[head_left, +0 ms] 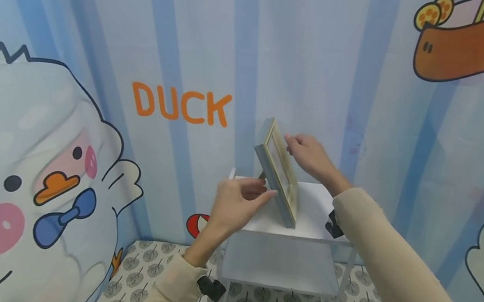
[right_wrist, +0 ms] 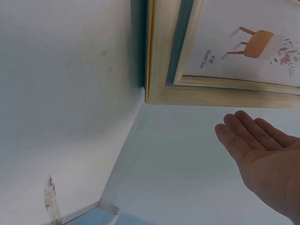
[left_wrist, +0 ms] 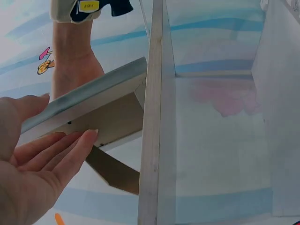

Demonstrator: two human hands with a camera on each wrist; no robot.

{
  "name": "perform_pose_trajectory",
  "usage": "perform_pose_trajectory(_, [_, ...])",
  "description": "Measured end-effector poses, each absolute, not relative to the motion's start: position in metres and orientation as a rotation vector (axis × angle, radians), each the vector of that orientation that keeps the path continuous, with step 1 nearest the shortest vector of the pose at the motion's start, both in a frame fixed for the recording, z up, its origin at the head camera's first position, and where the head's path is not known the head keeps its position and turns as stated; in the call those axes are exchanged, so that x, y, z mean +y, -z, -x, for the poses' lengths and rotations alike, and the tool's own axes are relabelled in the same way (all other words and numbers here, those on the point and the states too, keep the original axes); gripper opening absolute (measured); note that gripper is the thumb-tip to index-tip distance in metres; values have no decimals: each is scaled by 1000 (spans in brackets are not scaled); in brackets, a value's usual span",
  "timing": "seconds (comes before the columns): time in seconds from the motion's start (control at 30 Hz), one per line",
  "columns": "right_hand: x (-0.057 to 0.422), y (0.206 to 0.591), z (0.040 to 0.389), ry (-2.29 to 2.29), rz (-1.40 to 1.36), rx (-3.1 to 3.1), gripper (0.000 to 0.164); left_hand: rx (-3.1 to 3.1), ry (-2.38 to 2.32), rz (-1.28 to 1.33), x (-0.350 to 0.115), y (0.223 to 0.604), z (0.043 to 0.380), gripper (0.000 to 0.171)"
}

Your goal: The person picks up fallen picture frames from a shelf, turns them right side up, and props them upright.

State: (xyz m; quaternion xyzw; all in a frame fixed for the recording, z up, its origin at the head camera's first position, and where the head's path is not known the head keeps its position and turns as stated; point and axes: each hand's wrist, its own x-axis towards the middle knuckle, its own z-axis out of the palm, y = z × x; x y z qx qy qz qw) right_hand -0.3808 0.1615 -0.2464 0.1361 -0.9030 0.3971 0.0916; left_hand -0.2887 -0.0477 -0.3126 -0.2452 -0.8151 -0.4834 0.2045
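Note:
A picture frame (head_left: 281,171) with a pale wood border stands tilted on the white top of a small stand (head_left: 315,222). Behind it, a brown support leg (left_wrist: 115,176) is folded out to the stand's top. My left hand (head_left: 237,204) is at the frame's left side, thumb by the front edge and nearly straight fingers by the back; whether they touch it I cannot tell. On the other side, my right hand (head_left: 314,160) hovers beside the frame, its fingers apart from the border in the right wrist view. Inside the frame a printed sheet (right_wrist: 215,42) shows a chair.
A lower white shelf (head_left: 282,263) sits under the stand's top. Behind hangs a blue-striped curtain (head_left: 310,53) with cartoon prints. The floor covering (head_left: 139,265) has a tree pattern. Each wrist wears a dark strap, such as the left strap (head_left: 211,288).

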Motion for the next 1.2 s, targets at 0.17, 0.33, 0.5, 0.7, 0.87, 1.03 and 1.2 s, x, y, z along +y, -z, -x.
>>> perform_pose_trajectory(0.17, [160, 256, 384, -1205, -396, -2679, 60, -2235, 1382, 642, -35, 318, 288, 37])
perform_pose_trajectory(0.33, [157, 264, 383, -1240, -412, -2616, 50, -2196, 1392, 636, -21, 323, 289, 32])
perform_pose_trajectory(0.5, [157, 270, 381, -1272, -411, -2562, 46, -2172, 1410, 626, -14, 326, 291, 28])
perform_pose_trajectory(0.7, [162, 272, 378, -1261, -361, -2567, 48, -2203, 1419, 611, -19, 327, 292, 32])
perform_pose_trajectory(0.87, [166, 269, 377, -1277, -339, -2611, 53, -2220, 1429, 579, -26, 324, 293, 32])
perform_pose_trajectory(1.03, [169, 263, 374, -1291, -326, -2636, 54, -2206, 1429, 537, -36, 321, 296, 26])
perform_pose_trajectory(1.2, [178, 261, 365, -1321, -303, -2665, 52, -2203, 1506, 475, -47, 321, 299, 26])
